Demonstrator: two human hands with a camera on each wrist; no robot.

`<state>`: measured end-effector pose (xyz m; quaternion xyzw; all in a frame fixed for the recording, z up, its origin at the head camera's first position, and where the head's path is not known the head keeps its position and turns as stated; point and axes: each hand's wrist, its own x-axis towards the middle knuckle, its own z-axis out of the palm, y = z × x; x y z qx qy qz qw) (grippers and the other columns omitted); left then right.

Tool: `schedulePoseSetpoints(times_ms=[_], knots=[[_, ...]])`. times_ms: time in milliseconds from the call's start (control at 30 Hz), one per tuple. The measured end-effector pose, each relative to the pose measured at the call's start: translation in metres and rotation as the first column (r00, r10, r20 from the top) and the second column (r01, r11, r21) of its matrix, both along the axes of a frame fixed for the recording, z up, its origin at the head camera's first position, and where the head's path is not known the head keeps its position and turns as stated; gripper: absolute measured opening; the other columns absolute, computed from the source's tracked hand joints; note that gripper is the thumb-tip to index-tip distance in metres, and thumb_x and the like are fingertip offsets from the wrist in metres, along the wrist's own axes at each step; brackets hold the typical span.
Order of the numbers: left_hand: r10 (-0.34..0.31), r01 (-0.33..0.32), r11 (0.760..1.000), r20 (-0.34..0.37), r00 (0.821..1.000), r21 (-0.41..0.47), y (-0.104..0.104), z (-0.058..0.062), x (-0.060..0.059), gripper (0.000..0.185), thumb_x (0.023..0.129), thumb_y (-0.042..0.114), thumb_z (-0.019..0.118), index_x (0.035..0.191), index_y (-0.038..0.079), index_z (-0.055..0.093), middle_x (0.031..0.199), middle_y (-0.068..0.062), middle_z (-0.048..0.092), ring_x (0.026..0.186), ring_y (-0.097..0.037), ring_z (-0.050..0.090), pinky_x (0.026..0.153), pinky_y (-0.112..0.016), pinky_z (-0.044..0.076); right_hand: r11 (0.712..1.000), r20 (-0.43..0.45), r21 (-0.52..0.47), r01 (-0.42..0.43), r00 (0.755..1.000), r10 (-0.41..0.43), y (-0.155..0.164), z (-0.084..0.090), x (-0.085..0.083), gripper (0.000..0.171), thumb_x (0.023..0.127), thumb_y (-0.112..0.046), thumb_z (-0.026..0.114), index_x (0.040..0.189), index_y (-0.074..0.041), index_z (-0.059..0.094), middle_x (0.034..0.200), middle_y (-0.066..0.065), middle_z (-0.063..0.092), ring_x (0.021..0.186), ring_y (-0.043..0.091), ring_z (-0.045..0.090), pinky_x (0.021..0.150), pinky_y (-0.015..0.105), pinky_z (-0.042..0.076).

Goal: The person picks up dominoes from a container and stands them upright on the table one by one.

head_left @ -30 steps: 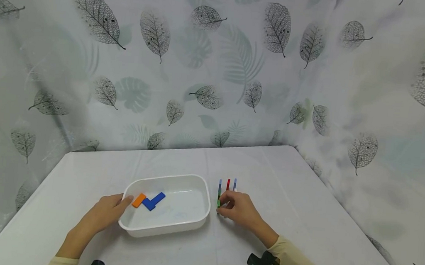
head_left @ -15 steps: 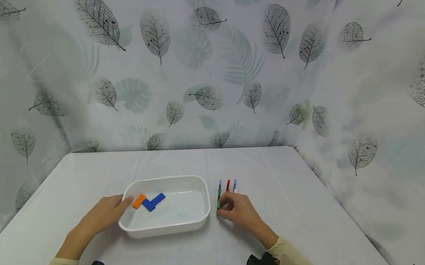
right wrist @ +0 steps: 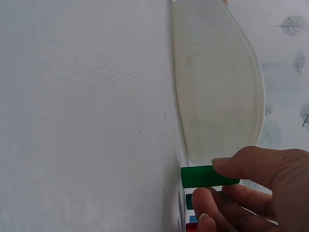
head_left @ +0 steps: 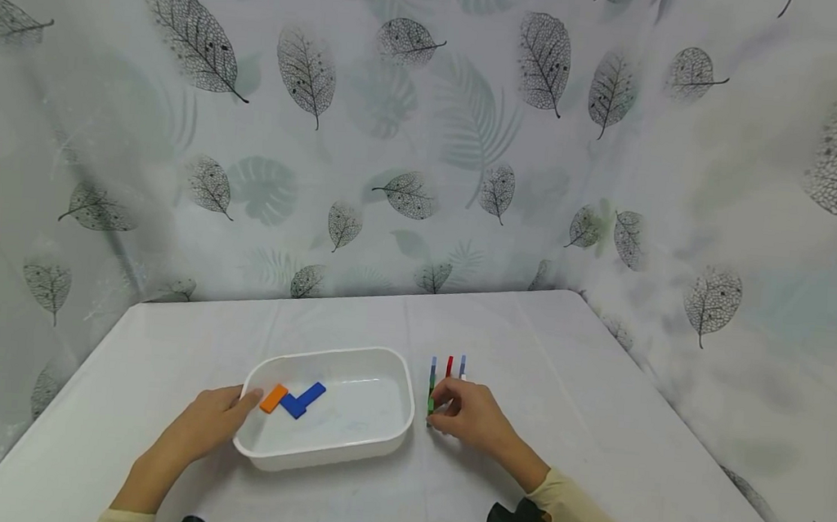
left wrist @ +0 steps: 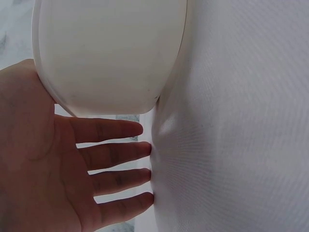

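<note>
A white plastic tray (head_left: 322,452) sits on the table at the centre left. My left hand (head_left: 207,418) holds its left end, the thumb hooked over the rim. In the left wrist view the other fingers (left wrist: 116,153) stretch straight along the outside, tips at the tabletop. To the right of the tray, my right hand (head_left: 473,414) pinches a green domino block (right wrist: 197,177) that stands upright, its foot at the table surface. Just beyond stand a second green domino, a light blue domino (head_left: 434,366), a red domino (head_left: 450,365) and another light blue domino (head_left: 463,364), partly hidden by the hand.
Inside the tray lie an orange domino (head_left: 273,398) and two blue dominoes (head_left: 315,393) that touch at an angle, all toward the left end. The white-covered table (head_left: 596,439) ends at a leaf-printed curtain (head_left: 414,129) behind and at both sides.
</note>
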<state>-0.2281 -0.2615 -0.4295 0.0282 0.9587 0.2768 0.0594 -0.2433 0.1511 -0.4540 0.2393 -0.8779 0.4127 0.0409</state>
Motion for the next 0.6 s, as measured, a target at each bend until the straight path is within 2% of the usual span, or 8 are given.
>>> schedulePoseSetpoints(times_ms=[267, 500, 600], knots=[[0.005, -0.005, 1.0, 0.002, 1.0, -0.005, 0.0002, 0.0008, -0.0001, 0.071, 0.11, 0.047, 0.046, 0.143, -0.016, 0.049, 0.124, -0.029, 0.066, 0.095, -0.03, 0.063, 0.09, -0.062, 0.054, 1.0, -0.019, 0.027, 0.0, 1.0, 0.001, 0.0, 0.0011, -0.0014, 0.025, 0.085, -0.007, 0.086, 0.104, -0.009, 0.071, 0.095, -0.003, 0.073, 0.075, 0.011, 0.06, 0.062, 0.026, 0.053], [0.007, -0.007, 1.0, 0.001, 1.0, 0.02, 0.0006, 0.0002, 0.0009, 0.07, 0.11, 0.047, 0.047, 0.143, -0.015, 0.05, 0.113, -0.019, 0.07, 0.088, -0.027, 0.059, 0.077, -0.049, 0.057, 0.999, -0.054, 0.043, 0.003, 0.999, -0.001, -0.0002, 0.0025, -0.0011, 0.024, 0.085, -0.009, 0.086, 0.104, -0.011, 0.071, 0.096, -0.003, 0.073, 0.076, 0.009, 0.061, 0.062, 0.026, 0.052], [0.007, -0.007, 1.0, 0.003, 1.0, 0.024, 0.0009, 0.0002, 0.0012, 0.07, 0.11, 0.047, 0.047, 0.144, -0.014, 0.05, 0.113, -0.018, 0.07, 0.088, -0.026, 0.059, 0.076, -0.048, 0.057, 0.999, -0.068, 0.047, 0.008, 0.998, -0.004, 0.0003, 0.0025, -0.0012, 0.024, 0.085, -0.009, 0.086, 0.103, -0.011, 0.071, 0.097, -0.004, 0.073, 0.075, 0.008, 0.061, 0.063, 0.027, 0.052]])
